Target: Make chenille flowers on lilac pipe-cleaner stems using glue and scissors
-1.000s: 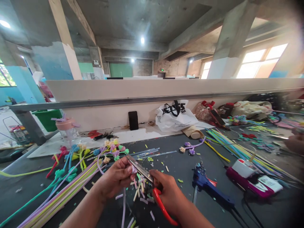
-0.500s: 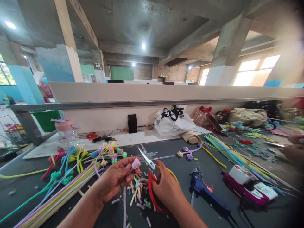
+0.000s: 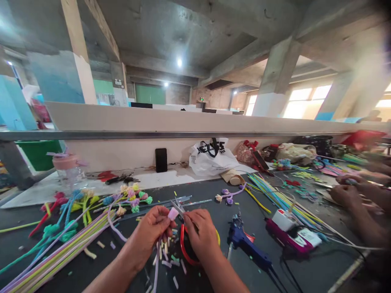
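A dark tabletop (image 3: 84, 272) spreads beneath everything, with a bundle of coloured fuzzy stems (image 3: 67, 256) lying along its left side; a white bag (image 3: 210, 160) sits towards the back, by the low partition; at the far right, a co-worker's hands (image 3: 346, 195) are at work; the left hand (image 3: 157, 226) is pinched closed on a pale pink fuzzy piece (image 3: 173, 214), which sticks out past its thumb and fingertips on the side facing the other hand; the right hand (image 3: 200, 230) is clamped around the scissors (image 3: 183, 246), the red handle loop hanging below it and the blades pointing up beside the piece, though whether metal touches it I cannot tell; a blue glue gun (image 3: 249, 246) lies to the right of that hand; a lilac stem (image 3: 157, 264) hangs below the left hand; small cut bits (image 3: 166, 264) lie scattered beneath and between both hands.
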Demonstrator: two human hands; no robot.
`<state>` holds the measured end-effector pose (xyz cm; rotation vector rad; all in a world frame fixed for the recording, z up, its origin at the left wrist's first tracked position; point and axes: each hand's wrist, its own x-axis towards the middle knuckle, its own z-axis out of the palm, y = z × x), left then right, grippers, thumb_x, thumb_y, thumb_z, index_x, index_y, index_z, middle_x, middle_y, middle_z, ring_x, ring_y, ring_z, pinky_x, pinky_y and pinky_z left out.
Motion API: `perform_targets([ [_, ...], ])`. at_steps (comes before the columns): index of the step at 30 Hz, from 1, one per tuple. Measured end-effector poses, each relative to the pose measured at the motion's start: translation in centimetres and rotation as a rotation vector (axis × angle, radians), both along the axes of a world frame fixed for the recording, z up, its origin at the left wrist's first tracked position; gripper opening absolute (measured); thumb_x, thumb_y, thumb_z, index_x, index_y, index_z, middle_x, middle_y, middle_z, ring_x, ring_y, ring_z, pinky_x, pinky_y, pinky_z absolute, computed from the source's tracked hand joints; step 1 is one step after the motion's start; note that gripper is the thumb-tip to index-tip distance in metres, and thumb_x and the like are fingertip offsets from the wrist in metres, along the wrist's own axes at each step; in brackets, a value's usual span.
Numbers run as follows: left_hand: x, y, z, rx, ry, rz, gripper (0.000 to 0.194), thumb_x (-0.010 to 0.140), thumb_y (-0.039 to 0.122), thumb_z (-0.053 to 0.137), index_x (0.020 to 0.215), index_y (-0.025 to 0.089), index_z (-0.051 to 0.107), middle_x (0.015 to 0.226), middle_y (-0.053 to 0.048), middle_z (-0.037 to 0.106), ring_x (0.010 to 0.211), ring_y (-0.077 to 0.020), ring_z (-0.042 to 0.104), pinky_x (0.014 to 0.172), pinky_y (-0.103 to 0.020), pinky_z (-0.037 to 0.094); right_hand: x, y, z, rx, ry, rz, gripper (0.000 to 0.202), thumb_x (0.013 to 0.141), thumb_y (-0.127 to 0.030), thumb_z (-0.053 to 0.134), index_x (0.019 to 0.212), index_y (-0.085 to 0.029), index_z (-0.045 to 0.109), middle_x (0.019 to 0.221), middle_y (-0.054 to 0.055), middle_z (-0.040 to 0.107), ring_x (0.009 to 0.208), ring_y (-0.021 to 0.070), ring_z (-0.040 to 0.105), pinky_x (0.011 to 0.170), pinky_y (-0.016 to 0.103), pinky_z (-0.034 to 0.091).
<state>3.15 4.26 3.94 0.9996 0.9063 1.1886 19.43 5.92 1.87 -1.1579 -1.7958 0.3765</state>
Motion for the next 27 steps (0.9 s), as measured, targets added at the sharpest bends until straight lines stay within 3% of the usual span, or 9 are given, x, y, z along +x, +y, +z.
perform_targets([
  [4,1.0,-0.6,0.2,-0.056,-0.047,-0.129,0.024,0.072,0.030,0.064,0.083,0.017,0.048,0.064,0.002,0.057,0.047,-0.0048,0.047,0.044,-0.016,0.032,-1.4,0.3,-1.8,-0.412,0.757,0.538,0.040,0.076,-0.046,0.058,0.107,-0.021,0.059,0.074,0.002,0.061,0.057,0.0125,0.053,0.056,0.027,0.042],
  [6,1.4,-0.8,0.0,-0.077,-0.034,-0.164,0.026,0.071,0.030,0.065,0.087,0.016,0.050,0.061,0.003,0.054,0.047,-0.0043,0.046,0.044,-0.016,0.032,-1.6,0.3,-2.2,-0.526,0.919,0.650,0.043,0.066,-0.043,0.069,0.101,-0.018,0.061,0.066,0.000,0.060,0.051,0.0104,0.052,0.051,0.024,0.040],
  [11,1.9,-0.8,-1.2,-0.142,0.034,-0.223,0.031,0.067,0.040,0.067,0.078,0.017,0.050,0.061,0.002,0.058,0.045,-0.0076,0.048,0.043,-0.018,0.032,-0.8,0.2,-1.6,-0.581,0.987,0.548,0.030,0.062,-0.037,0.074,0.077,-0.013,0.065,0.050,-0.004,0.053,0.039,0.0045,0.042,0.040,0.017,0.032],
  [14,1.7,-1.1,-1.7,-0.149,0.103,-0.207,0.030,0.069,0.041,0.065,0.074,0.017,0.049,0.056,0.004,0.056,0.045,-0.0074,0.048,0.043,-0.018,0.032,-0.4,-0.2,-0.9,-0.613,0.981,0.535,0.028,0.062,-0.035,0.074,0.077,-0.014,0.064,0.043,-0.008,0.046,0.033,0.0018,0.033,0.035,0.015,0.027],
  [20,1.1,-1.8,-1.3,-0.067,0.226,-0.061,0.030,0.071,0.045,0.059,0.071,0.017,0.048,0.050,0.006,0.050,0.038,-0.0050,0.038,0.037,-0.017,0.021,-0.5,0.0,-0.7,-0.633,0.960,0.618,0.028,0.062,-0.029,0.075,0.082,-0.015,0.063,0.050,-0.008,0.049,0.035,0.0012,0.035,0.035,0.014,0.028],
  [27,0.6,-1.5,-1.1,0.015,0.323,0.021,0.029,0.074,0.042,0.056,0.067,0.015,0.052,0.052,0.006,0.048,0.038,-0.0035,0.034,0.039,-0.018,0.023,-0.7,0.3,-0.9,-0.685,0.848,0.624,0.022,0.067,-0.030,0.071,0.075,-0.014,0.060,0.043,-0.010,0.044,0.031,0.0009,0.031,0.032,0.014,0.026],
])
